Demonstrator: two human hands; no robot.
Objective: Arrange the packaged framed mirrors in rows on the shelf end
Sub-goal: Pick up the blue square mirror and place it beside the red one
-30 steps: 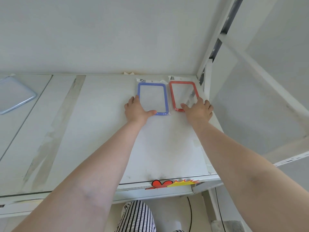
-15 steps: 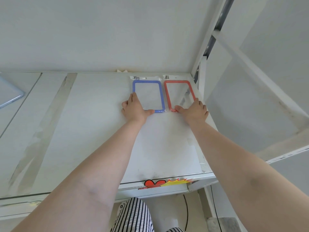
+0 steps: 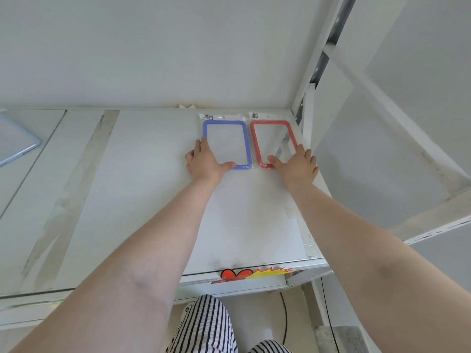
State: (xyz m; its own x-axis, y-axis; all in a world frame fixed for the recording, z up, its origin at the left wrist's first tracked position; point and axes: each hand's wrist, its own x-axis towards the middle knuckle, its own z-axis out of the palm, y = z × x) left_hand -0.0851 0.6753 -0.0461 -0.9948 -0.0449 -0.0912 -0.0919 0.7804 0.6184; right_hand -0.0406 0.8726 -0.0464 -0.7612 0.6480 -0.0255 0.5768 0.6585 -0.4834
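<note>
Left hand (image 3: 205,163) flat on blue mirror (image 3: 225,146), right hand (image 3: 297,165) flat on red mirror (image 3: 274,142), fingers open; both side by side at shelf (image 3: 153,200) back corner. Best nudged gently, edges parallel.

A blue-framed mirror (image 3: 225,145) and a red-framed mirror (image 3: 274,142), both bagged, lie flat side by side at the shelf's (image 3: 153,174) back right corner.

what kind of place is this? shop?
Likely a retail shop: white metal display shelf with a slotted upright, a red-and-yellow promo sticker on its front edge, and bagged blue mirror and red mirror with barcode labels.
</note>
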